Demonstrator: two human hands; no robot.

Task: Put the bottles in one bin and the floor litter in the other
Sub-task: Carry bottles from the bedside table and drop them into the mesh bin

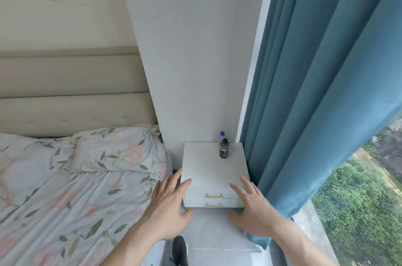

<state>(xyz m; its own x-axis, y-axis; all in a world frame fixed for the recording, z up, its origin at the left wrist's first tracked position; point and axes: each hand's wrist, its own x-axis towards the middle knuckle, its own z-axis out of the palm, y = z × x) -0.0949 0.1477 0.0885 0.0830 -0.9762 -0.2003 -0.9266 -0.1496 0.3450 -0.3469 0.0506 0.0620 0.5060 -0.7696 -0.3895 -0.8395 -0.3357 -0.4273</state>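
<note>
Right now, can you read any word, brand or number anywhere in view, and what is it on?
Nothing is legible.
Dark bottle on the nightstand: its label shows pale marks, too small and blurred to read.
Blue-capped bottle behind it: mostly hidden, no text visible.
Drawers, bedding and curtain: no writing.
</note>
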